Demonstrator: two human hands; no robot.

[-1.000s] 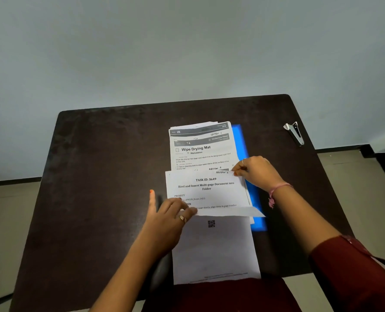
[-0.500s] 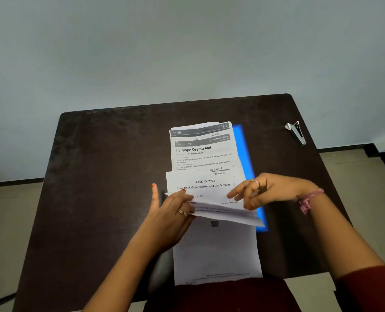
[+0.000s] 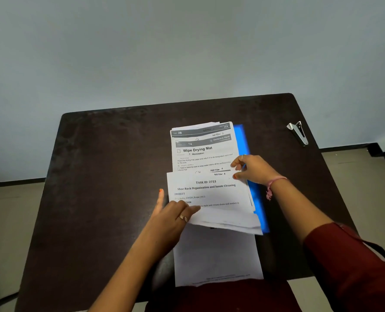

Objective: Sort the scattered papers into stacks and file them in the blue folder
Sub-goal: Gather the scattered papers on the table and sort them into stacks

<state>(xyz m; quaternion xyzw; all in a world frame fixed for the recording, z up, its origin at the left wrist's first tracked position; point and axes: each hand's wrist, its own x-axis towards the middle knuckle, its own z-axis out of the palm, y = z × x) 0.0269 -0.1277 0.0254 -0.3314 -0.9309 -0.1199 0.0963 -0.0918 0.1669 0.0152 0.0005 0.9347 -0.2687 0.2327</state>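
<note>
Two paper stacks lie on the blue folder [image 3: 258,194], whose right edge shows beside them. The far stack [image 3: 203,149] has a "Wipe Drying Mat" sheet on top. The near stack [image 3: 209,190] shows a "Task ID 2723" sheet, with several sheets folded back toward me [image 3: 225,221] over a long white page [image 3: 216,255]. My left hand [image 3: 173,218] presses the folded sheets at their left edge, index finger stretched along the stack's side. My right hand [image 3: 252,168] pinches the top right corner of the Task ID 2723 sheet.
The dark brown table [image 3: 110,176] ends close to me and stands against a pale wall. A metal stapler [image 3: 298,132] lies near the far right corner. My dark red sleeve [image 3: 349,262] hangs over the table's right front edge.
A "Task ID 3649" sheet was flipped down toward me, baring the "Task ID 2723" sheet. My right hand swept down with it and returned to the upper right corner. My left hand stayed.
</note>
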